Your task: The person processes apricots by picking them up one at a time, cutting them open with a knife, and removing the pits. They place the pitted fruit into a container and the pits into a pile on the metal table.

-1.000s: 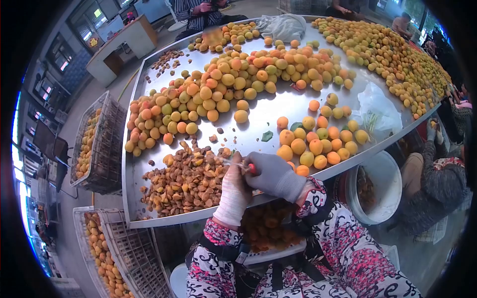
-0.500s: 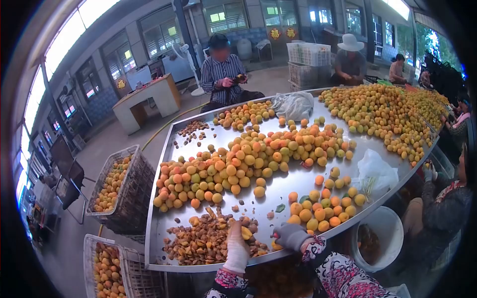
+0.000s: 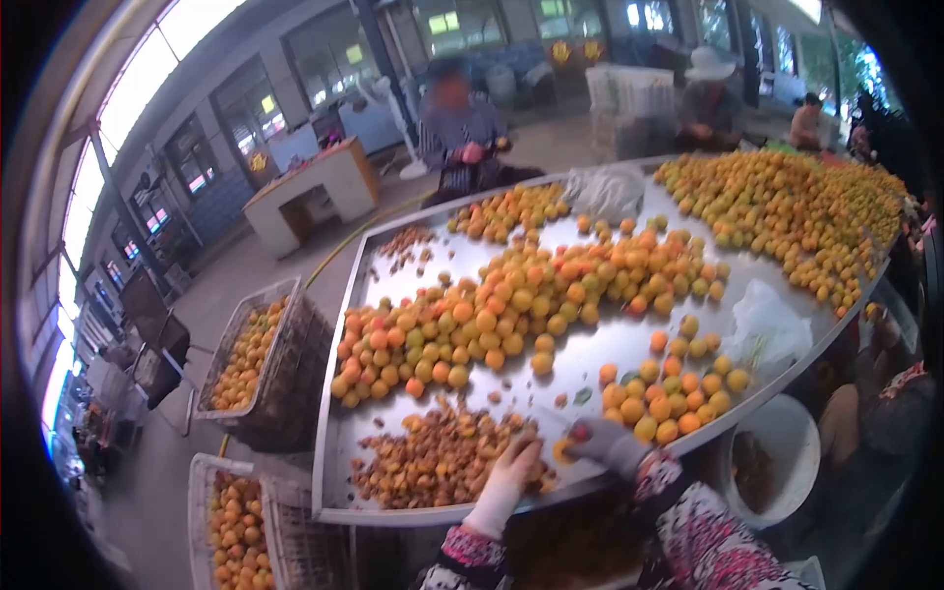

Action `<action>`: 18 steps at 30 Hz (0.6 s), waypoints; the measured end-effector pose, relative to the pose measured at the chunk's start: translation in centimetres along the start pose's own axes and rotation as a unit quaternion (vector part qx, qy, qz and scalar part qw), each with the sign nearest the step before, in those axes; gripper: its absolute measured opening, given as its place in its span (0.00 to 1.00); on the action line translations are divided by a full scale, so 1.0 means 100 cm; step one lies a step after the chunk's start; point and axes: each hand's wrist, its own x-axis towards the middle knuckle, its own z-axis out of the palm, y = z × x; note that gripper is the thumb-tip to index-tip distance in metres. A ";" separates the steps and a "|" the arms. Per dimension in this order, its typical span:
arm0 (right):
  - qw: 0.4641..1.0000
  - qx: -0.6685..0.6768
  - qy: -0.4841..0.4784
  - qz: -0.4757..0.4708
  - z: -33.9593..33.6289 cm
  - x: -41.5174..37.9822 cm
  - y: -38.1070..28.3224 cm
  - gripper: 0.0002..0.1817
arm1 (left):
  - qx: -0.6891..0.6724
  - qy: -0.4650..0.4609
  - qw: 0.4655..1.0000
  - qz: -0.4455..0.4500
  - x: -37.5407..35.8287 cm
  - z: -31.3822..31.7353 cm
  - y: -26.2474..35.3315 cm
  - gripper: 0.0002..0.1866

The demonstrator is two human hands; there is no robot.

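My left hand [image 3: 506,484], in a white covering with bare fingertips, is at the right side of a heap of brown pits and fruit pieces [image 3: 423,462] on the metal table. Its fingers are pressed together, and what they hold is hidden. My right hand [image 3: 612,449] wears a grey glove and has its fingers closed round a yellow-orange apricot [image 3: 563,450]. A small red thing shows at that glove's fingertips. Whole apricots [image 3: 674,393] lie just beyond my right hand, and a long bank of them [image 3: 501,305] crosses the table.
Crates of apricots [image 3: 251,359] [image 3: 238,531] stand left of the metal table [image 3: 442,514]. A white bucket [image 3: 777,460] is at the right, near a co-worker. Plastic bags [image 3: 767,324] [image 3: 605,194] lie on the table. Other people sit along its far and right sides.
The view has shifted, so the table appears farther right and slightly higher. My left hand has moved a little right over the heap; the yellow piece seen at its fingers no longer shows.
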 end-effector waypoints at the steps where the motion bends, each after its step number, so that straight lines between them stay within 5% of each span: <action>1: 0.992 0.121 -0.025 -0.022 0.000 -0.002 0.000 0.22 | 0.017 -0.041 0.999 0.002 -0.001 0.003 -0.002 0.19; 2: 0.976 0.210 -0.053 -0.012 0.001 -0.007 -0.007 0.20 | 0.035 -0.084 0.996 0.003 -0.003 0.003 -0.005 0.18; 3: 0.985 0.142 -0.094 0.002 -0.009 -0.015 -0.024 0.17 | 0.055 -0.088 0.995 -0.005 -0.006 0.003 -0.005 0.18; 6: 0.947 0.211 -0.192 0.145 -0.030 -0.027 -0.044 0.16 | 0.064 -0.096 0.992 -0.052 -0.011 0.001 -0.005 0.17; 10: 0.984 0.130 -0.122 0.008 -0.041 -0.026 -0.015 0.17 | 0.213 -0.180 0.956 -0.097 -0.015 0.004 0.000 0.17; 12: 0.953 -0.297 0.014 0.065 -0.041 -0.026 -0.003 0.17 | 0.240 -0.332 0.910 -0.066 -0.021 0.011 -0.002 0.19; 13: 0.952 -0.299 0.011 0.072 -0.040 -0.029 0.001 0.15 | 0.209 -0.348 0.907 -0.110 -0.026 0.015 -0.001 0.19; 18: 0.923 -0.370 -0.049 0.094 -0.027 -0.028 -0.005 0.15 | 0.107 -0.186 0.973 -0.090 -0.021 0.028 0.007 0.16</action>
